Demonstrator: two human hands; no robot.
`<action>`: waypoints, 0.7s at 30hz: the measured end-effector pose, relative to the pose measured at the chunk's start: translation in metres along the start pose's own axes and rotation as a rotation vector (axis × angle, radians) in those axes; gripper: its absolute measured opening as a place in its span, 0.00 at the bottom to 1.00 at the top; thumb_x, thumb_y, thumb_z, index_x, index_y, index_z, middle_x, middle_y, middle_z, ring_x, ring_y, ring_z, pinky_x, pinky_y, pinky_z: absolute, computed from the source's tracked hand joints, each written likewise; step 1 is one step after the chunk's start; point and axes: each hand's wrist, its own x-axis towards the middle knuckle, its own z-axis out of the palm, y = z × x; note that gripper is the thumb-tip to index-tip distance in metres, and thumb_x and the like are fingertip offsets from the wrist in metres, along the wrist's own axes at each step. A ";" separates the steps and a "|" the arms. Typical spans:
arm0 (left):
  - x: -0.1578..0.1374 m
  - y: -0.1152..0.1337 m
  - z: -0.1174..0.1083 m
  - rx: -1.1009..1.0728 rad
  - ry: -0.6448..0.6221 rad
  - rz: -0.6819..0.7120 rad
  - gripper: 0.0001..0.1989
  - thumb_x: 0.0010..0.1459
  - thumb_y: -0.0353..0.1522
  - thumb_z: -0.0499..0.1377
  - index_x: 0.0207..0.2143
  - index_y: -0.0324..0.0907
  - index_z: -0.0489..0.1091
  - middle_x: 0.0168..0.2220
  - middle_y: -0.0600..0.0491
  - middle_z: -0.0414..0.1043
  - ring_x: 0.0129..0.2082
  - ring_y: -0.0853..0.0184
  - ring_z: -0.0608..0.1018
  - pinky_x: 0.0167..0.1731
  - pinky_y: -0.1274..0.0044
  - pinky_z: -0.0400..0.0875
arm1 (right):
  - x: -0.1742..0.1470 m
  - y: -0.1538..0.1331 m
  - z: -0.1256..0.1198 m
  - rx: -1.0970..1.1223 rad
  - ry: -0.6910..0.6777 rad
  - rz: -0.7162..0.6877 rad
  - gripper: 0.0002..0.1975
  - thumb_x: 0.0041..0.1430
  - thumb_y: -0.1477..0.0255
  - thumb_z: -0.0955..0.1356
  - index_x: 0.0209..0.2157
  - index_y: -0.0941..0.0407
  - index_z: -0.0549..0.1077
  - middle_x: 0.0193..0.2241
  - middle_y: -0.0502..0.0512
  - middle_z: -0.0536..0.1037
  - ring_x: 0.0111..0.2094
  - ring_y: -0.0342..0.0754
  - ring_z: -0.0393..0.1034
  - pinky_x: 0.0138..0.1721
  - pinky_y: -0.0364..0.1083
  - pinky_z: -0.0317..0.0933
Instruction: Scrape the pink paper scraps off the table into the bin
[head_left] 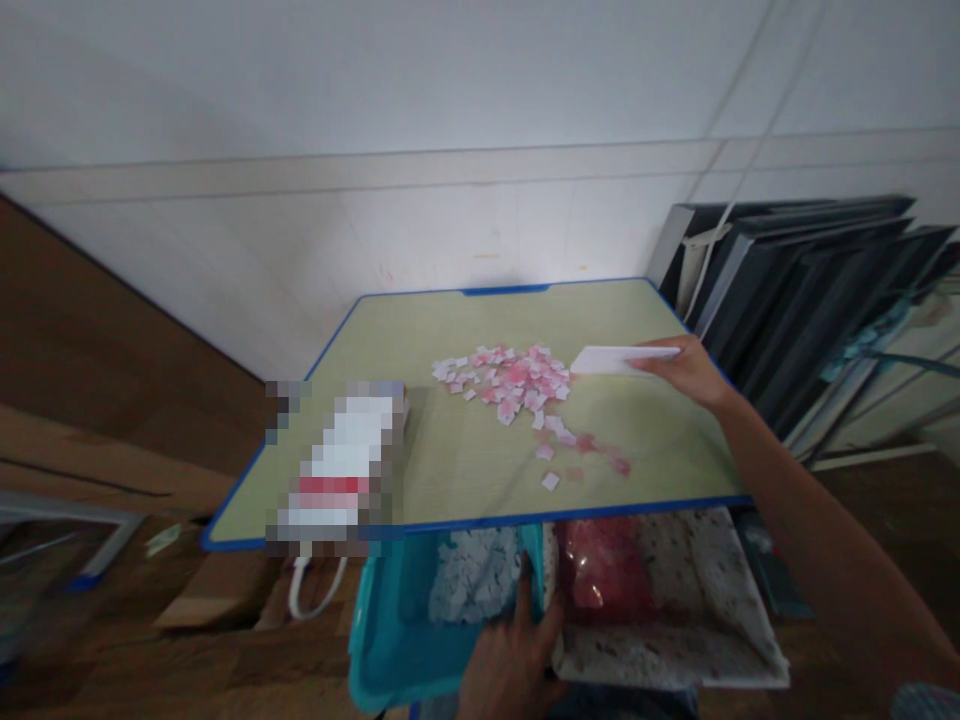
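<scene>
My right hand (686,370) is closed on the edge of a flat white card (611,359), held over the right part of the table (405,470). Just left of the card lies a spread pile of small pink and white paper pieces (517,375), with a few stray pieces (550,482) nearer the front edge. Below that edge, my left hand (514,645) rests where a teal basin (367,620) meets a speckled white tray (705,580). Its visible fingers are apart, the index stretched forward. Small white pieces (476,575) fill part of the basin.
A red bag-like bundle (607,570) sits in the tray. On the table's left stands a pixelated box-like object (341,460) with a white cord (304,600) hanging down. Dark panels (802,270) lean at right; a white wall (450,220) backs the table.
</scene>
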 end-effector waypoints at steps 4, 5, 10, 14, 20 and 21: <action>0.000 -0.001 0.003 0.015 0.015 0.000 0.46 0.42 0.32 0.61 0.58 0.52 0.37 0.60 0.32 0.31 0.38 0.52 0.73 0.33 0.66 0.68 | -0.012 -0.005 -0.017 0.022 -0.139 0.041 0.16 0.36 0.63 0.72 0.26 0.61 0.77 0.21 0.53 0.77 0.20 0.44 0.67 0.19 0.41 0.58; 0.000 -0.001 0.004 0.020 0.015 -0.003 0.46 0.42 0.32 0.61 0.58 0.52 0.37 0.60 0.32 0.32 0.38 0.52 0.73 0.33 0.66 0.68 | -0.014 -0.004 -0.020 0.028 -0.137 0.053 0.15 0.37 0.63 0.72 0.26 0.61 0.77 0.21 0.52 0.77 0.19 0.44 0.67 0.18 0.41 0.58; 0.000 -0.003 0.006 0.011 0.003 0.001 0.46 0.42 0.33 0.61 0.58 0.52 0.37 0.60 0.34 0.33 0.40 0.54 0.72 0.35 0.68 0.67 | -0.014 0.003 -0.015 0.038 -0.033 0.055 0.16 0.39 0.63 0.71 0.28 0.62 0.76 0.22 0.53 0.77 0.19 0.43 0.67 0.18 0.40 0.57; 0.000 -0.003 0.006 0.022 0.022 -0.002 0.44 0.42 0.34 0.61 0.58 0.52 0.39 0.60 0.34 0.33 0.40 0.54 0.72 0.35 0.68 0.67 | -0.016 0.002 -0.007 0.029 -0.121 0.052 0.17 0.39 0.63 0.71 0.30 0.61 0.77 0.24 0.55 0.78 0.21 0.45 0.68 0.20 0.41 0.59; 0.000 -0.003 0.009 0.040 0.024 0.011 0.45 0.43 0.35 0.61 0.58 0.51 0.37 0.59 0.32 0.35 0.37 0.54 0.73 0.33 0.68 0.67 | -0.032 -0.012 -0.013 -0.009 -0.311 0.025 0.15 0.40 0.64 0.71 0.29 0.60 0.78 0.26 0.57 0.79 0.24 0.47 0.70 0.24 0.42 0.62; 0.000 -0.003 0.009 0.043 0.023 0.010 0.45 0.43 0.35 0.61 0.58 0.52 0.37 0.59 0.33 0.35 0.37 0.55 0.73 0.33 0.69 0.67 | -0.035 -0.015 -0.016 -0.008 -0.349 0.021 0.15 0.40 0.64 0.71 0.29 0.60 0.78 0.26 0.57 0.79 0.25 0.48 0.70 0.25 0.42 0.62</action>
